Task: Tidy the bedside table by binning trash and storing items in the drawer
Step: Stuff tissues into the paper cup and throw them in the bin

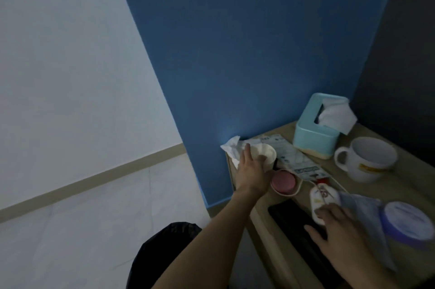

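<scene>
A wooden bedside table [390, 185] stands against the blue wall. My left hand [251, 171] wraps around a small white paper cup [334, 151] at the table's far left corner, touching a crumpled white tissue [231, 147]. My right hand [339, 232] rests fingers apart on the table's near side, over a black flat object [289, 218] and touching a small white device [317, 197] and a blue face mask [362, 211]. A pink round case [283, 181] and a printed flat packet [294, 159] lie between the hands.
A teal tissue box [310, 138] stands at the back of the table, a white mug [367, 161] to its right, a round purple-rimmed tin [407, 220] at the near right. A black-lined bin [164, 253] sits on the floor, left of the table.
</scene>
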